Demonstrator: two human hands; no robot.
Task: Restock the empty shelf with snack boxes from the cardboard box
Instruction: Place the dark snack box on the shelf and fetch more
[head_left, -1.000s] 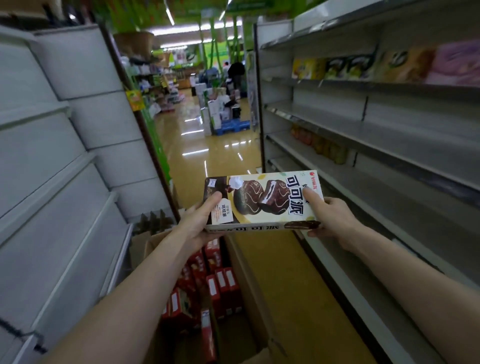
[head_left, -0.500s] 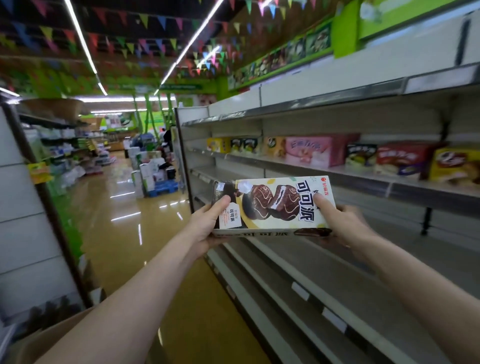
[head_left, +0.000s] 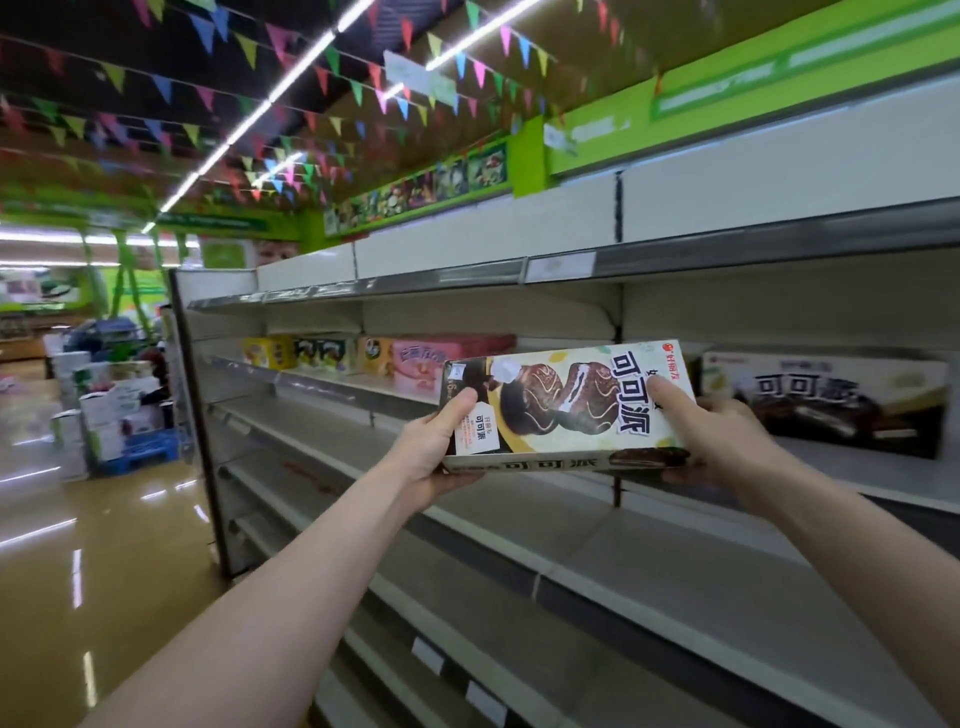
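I hold a flat snack box (head_left: 566, 405) printed with chocolate pies, lifted in front of the shelving at shelf height. My left hand (head_left: 436, 447) grips its left end, thumb on the front face. My right hand (head_left: 722, 441) grips its right end, thumb over the printed letters. A matching chocolate pie box (head_left: 831, 405) stands on the grey shelf (head_left: 857, 473) just right of the held box. The cardboard box is out of view.
Further left on the same shelf stand yellow, green and pink snack boxes (head_left: 374, 356). Bare grey shelves (head_left: 623, 551) run below and above. The glossy aisle floor (head_left: 93, 561) lies to the left, with stacked goods on a blue pallet (head_left: 119, 415) at its far end.
My view has swung up from the floor and cardboard box toward the shelving. Both hands have carried the snack box up and right, close to the shelf with the matching box.
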